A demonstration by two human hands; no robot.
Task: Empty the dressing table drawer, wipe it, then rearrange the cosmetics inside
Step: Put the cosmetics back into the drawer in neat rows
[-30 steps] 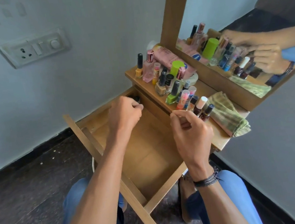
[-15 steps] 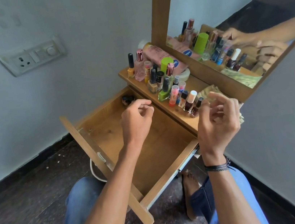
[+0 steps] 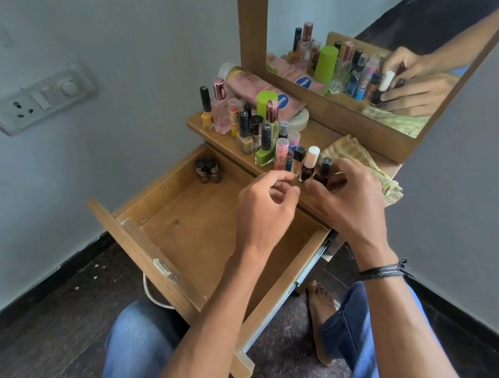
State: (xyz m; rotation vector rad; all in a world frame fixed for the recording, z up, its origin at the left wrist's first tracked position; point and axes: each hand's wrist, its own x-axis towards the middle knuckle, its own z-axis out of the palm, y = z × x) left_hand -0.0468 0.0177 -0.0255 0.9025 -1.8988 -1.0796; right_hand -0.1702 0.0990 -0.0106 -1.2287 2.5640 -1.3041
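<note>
— So, where do the cosmetics sit right now?

— Nearly all stand crowded on the tabletop [image 3: 316, 138] just beyond the far side of the drawer [image 3: 200, 234]. Only a few small dark bottles [image 3: 207, 170] sit inside the drawer, in its far left corner.

— And the hands?

— Both are over the drawer's far right edge. The right hand [image 3: 347, 197] has thumb and fingers curled round a dark nail polish bottle [image 3: 324, 172], low on the glass. The left hand [image 3: 264, 210] is half curled, thumb and forefinger nearly meeting; I see nothing in it.

— How would that bottle handle?

— Light, I'd guess, but it's rigid glass, smooth and likely slippery. It could break if dropped onto the drawer's floor. It's narrow-based too, and the white-capped bottle [image 3: 310, 162] stands just beside it, so a sideways nudge could topple the row.

— Best grip?

— Round the glass body, not the cap, which might unscrew. Lift straight up before carrying it over the drawer.

— And the wiping?

— A folded cloth [image 3: 362, 153] lies beyond the drawer's far right corner. It looks soft, so take it anywhere.
</note>
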